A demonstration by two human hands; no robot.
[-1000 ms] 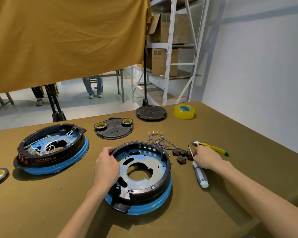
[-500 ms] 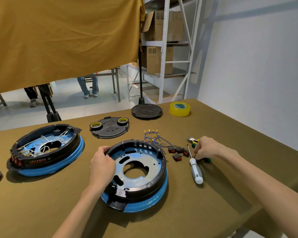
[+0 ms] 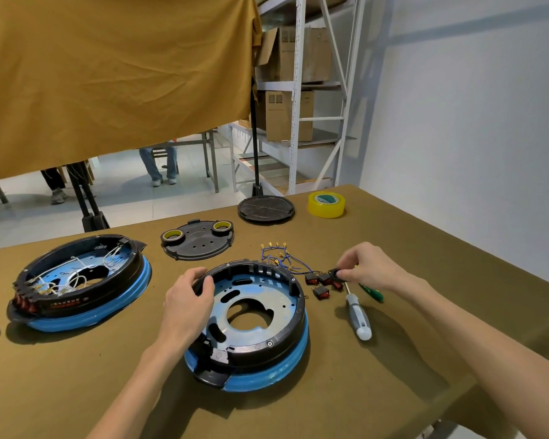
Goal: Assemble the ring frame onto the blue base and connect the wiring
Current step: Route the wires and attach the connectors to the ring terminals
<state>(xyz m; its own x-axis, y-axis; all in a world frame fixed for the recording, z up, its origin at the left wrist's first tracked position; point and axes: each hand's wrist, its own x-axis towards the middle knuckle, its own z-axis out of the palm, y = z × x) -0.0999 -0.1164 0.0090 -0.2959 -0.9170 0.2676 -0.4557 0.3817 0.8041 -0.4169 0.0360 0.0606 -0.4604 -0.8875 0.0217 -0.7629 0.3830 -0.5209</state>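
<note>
A black ring frame [image 3: 293, 321] sits on the blue base [image 3: 276, 372] in front of me, a silver-blue metal plate showing inside it. My left hand [image 3: 187, 301] grips the ring's left rim, fingers curled over the edge. To the right lies a blue wire harness [image 3: 282, 259] with gold terminals and several small black switches with red rockers [image 3: 320, 285]. My right hand [image 3: 366, 269] pinches one of these switches at its fingertips, just above the table.
A second wired assembly [image 3: 80, 283] stands at the left. A black plate with two tape rolls [image 3: 198, 239], a round black cover [image 3: 266, 209] and yellow tape [image 3: 326, 204] lie behind. A screwdriver [image 3: 357, 315] and a green-handled tool [image 3: 371, 291] lie right of the switches.
My right hand has shifted left from the tools to the switches and now pinches one. My left hand stays on the ring's rim.
</note>
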